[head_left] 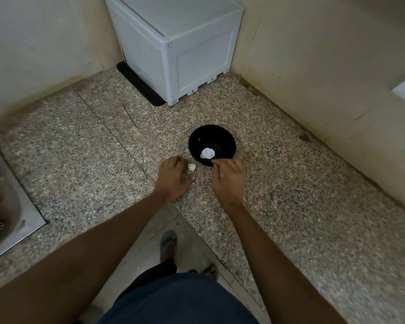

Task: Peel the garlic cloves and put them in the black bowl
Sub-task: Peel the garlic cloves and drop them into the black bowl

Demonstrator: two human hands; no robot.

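Observation:
The black bowl (222,139) stands on the speckled stone counter (302,195) and holds a white peeled garlic piece (207,153). A small white garlic clove (191,167) lies on the counter just left of the bowl. My left hand (173,178) rests palm down on the counter, its fingers beside that clove and touching nothing else. My right hand (228,180) is at the bowl's near rim with its fingers curled over the edge. Whether it pinches the rim or holds something small is hidden by the fingers.
A pale grey plastic box (180,50) on a black mat stands in the back corner against the walls. A steel sink (2,206) is set into the counter at the far left. The counter's inner corner edge runs just below my wrists.

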